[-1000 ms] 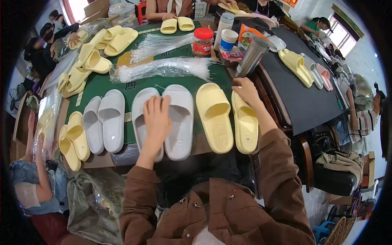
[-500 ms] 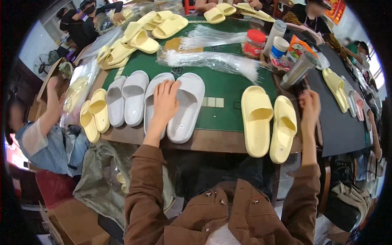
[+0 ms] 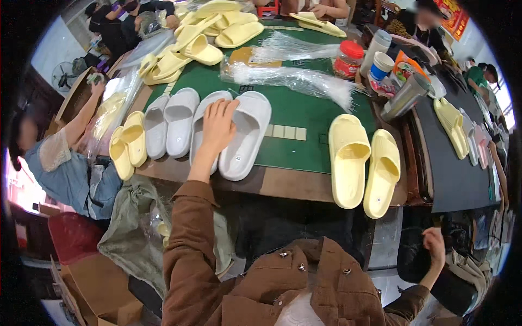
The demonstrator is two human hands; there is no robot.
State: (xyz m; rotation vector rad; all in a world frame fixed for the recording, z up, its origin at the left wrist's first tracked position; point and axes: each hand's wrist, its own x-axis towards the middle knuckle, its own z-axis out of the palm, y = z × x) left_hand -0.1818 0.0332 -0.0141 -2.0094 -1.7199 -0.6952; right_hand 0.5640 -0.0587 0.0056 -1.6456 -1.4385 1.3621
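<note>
My left hand (image 3: 218, 126) lies across the inner sides of a pair of large grey slippers (image 3: 247, 149), its fingers curled over their straps and its thumb hidden. A smaller pair of grey slippers (image 3: 180, 125) stands just left of it, then a small yellow pair (image 3: 134, 139) at the table's left edge. Off the table at the lower right, my right hand (image 3: 434, 244) is closed with fingertips together; what it holds, if anything, is too small to make out. The nearest pair to it on the table is yellow slippers (image 3: 349, 176), side by side at the front edge.
Clear plastic ties (image 3: 293, 81) lie in bundles on the green mat (image 3: 293, 157). A red-lidded jar (image 3: 348, 61), a white-and-blue cup (image 3: 381, 66) and a metal tumbler (image 3: 406, 96) stand at the right. Yellow slippers (image 3: 239, 33) are heaped at the back left. Other people work around the table.
My right hand has dropped from beside the right yellow slipper to below the table's right side. My left hand stays on the grey pair. The view has shifted slightly.
</note>
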